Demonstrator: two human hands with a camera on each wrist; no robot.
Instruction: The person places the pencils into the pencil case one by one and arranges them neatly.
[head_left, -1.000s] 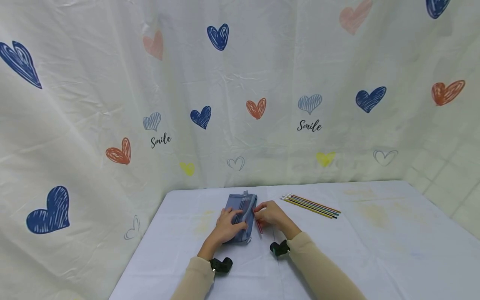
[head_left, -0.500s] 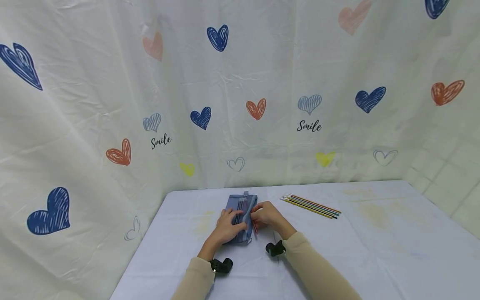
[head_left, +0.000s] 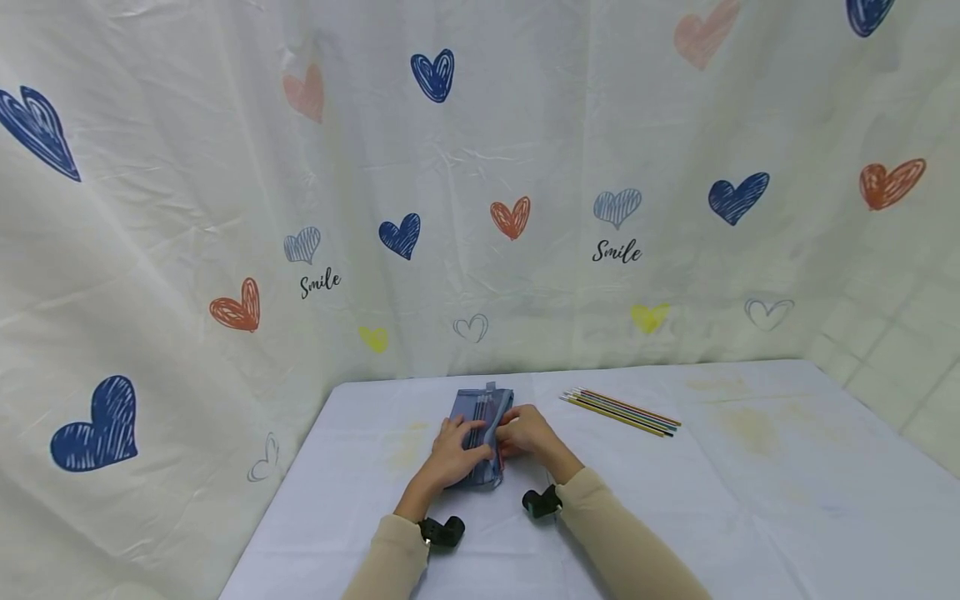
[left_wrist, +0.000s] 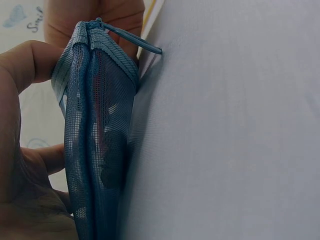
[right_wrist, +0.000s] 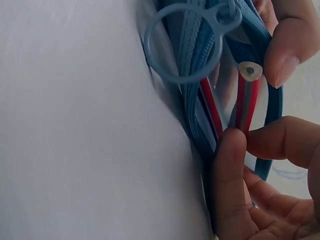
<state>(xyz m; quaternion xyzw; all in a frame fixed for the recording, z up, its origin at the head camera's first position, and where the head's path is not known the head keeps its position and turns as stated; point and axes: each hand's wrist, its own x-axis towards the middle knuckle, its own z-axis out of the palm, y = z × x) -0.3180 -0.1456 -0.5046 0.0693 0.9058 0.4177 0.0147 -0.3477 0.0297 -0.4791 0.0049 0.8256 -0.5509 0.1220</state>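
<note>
A blue mesh pencil case (head_left: 467, 403) lies on the white-covered table, its zipped side open toward the right. My left hand (head_left: 452, 454) grips it, fingers spread over the top and thumb at the edge of the opening. In the right wrist view, my right hand (right_wrist: 280, 180) pinches a red-and-grey striped pencil (right_wrist: 247, 97) between thumb and finger, inside the opening. Another red pencil (right_wrist: 211, 107) shows deeper in the case. A ring-shaped zipper pull (right_wrist: 185, 79) hangs at the case's near end. Dark pencils show through the mesh under my left fingers.
Several pencils (head_left: 622, 412) in yellow, orange and dark colours lie side by side on the table (head_left: 750, 500), right of the case. Behind the table hangs a white curtain (head_left: 540, 333) printed with hearts. Each wrist wears a black camera (head_left: 542, 502).
My right hand has moved left with the red pencil, from beside the case into its opening; most of the pencil is now hidden in the head view. My left hand has stayed in place.
</note>
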